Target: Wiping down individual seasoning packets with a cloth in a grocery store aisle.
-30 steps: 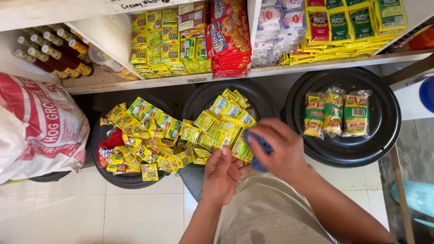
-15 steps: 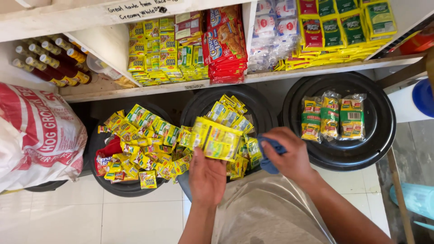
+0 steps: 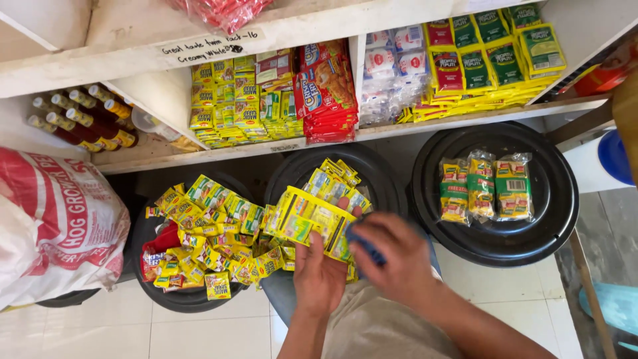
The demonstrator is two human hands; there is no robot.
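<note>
Sachet strip (image 3: 312,223) lifted higher; left hand (image 3: 320,274) grip pinching it, right hand (image 3: 393,256) clenched around blue object (image 3: 364,244).

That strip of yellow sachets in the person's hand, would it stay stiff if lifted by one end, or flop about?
Probably floppy: the strip of yellow sachets is a row of thin joined packets, resting across the left hand rather than held by one end. It looks light, since the sachets are small and flat. The glossy film may be a little slippery. The right hand holds a dark blue object.
</note>
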